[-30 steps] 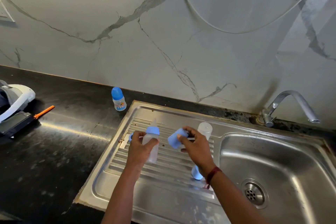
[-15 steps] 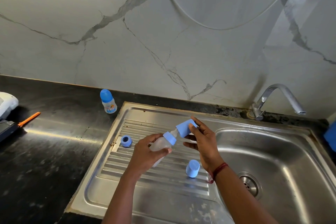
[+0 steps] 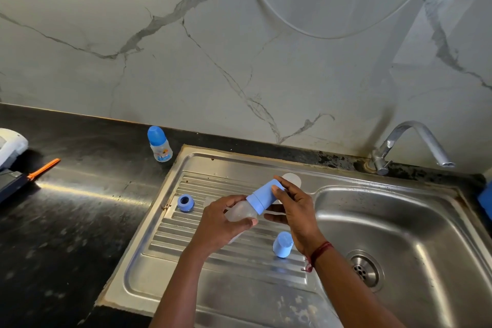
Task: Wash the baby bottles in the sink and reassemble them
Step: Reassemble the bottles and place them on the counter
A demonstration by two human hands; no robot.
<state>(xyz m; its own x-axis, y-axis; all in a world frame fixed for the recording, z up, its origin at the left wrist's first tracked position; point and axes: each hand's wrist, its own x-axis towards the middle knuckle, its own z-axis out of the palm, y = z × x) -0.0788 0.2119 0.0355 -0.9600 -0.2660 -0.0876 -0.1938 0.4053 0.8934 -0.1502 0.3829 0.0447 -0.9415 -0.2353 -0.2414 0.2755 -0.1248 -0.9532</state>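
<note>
Presently, the left hand (image 3: pixel 221 221) gripped the bottle (image 3: pixel 241 213), tilted above the drainboard (image 3: pixel 170 237), fingers curled round its clear body. The right hand (image 3: pixel 295 210) pinched the blue cap (image 3: pixel 262 194) sitting on the bottle's upper end, thumb and fingertips clamped on it. A spare cap (image 3: pixel 282 244) stood on the drainboard's ribs, just beside the right wrist. A blue ring (image 3: pixel 185 202) lay near the drainboard's left edge. A bare bottle (image 3: pixel 292 178) stood at the drainboard's far side, mostly hidden behind the right hand. A capped bottle (image 3: pixel 159 144) stood upright just beyond the drainboard's far-left corner.
</note>
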